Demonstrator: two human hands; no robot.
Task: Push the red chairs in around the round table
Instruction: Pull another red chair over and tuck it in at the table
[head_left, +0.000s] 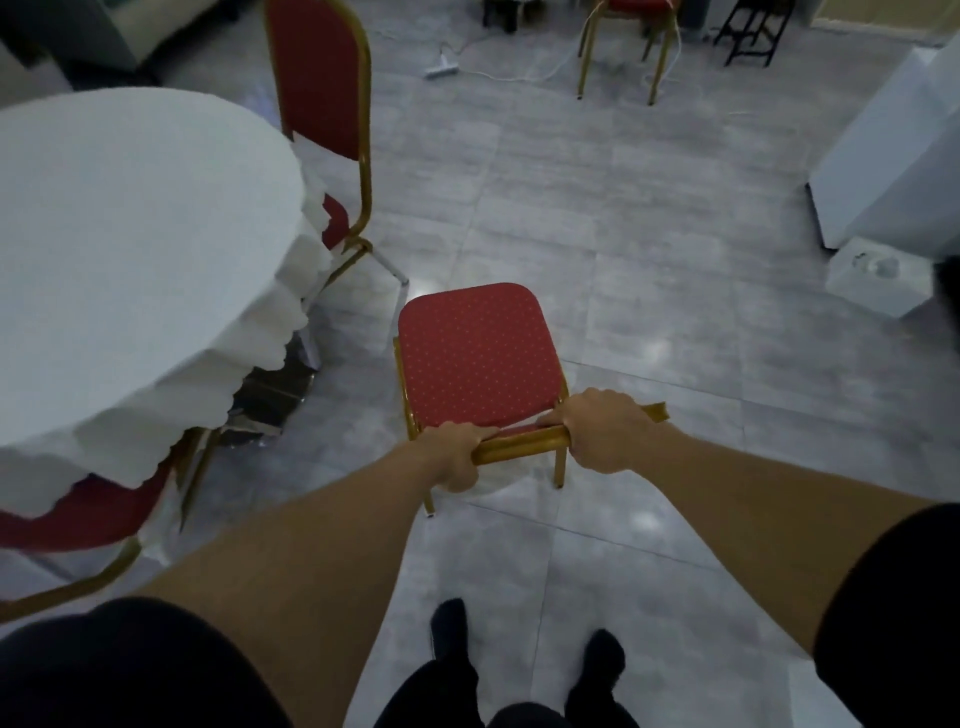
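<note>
A red chair (475, 358) with a gold frame stands on the tiled floor in front of me, to the right of the round table (119, 260) and apart from it. My left hand (452, 454) and my right hand (605, 436) both grip the gold top rail of its backrest. The table has a white scalloped cloth. A second red chair (317, 78) is tucked against the table's far right side, and a third (78, 512) sits under the cloth at the lower left.
Another red chair (631, 31) stands far back near a black stool (753, 31). A white power strip (441, 65) with cables lies on the floor behind. A white cabinet (893, 156) and a small white box (878, 280) are at the right.
</note>
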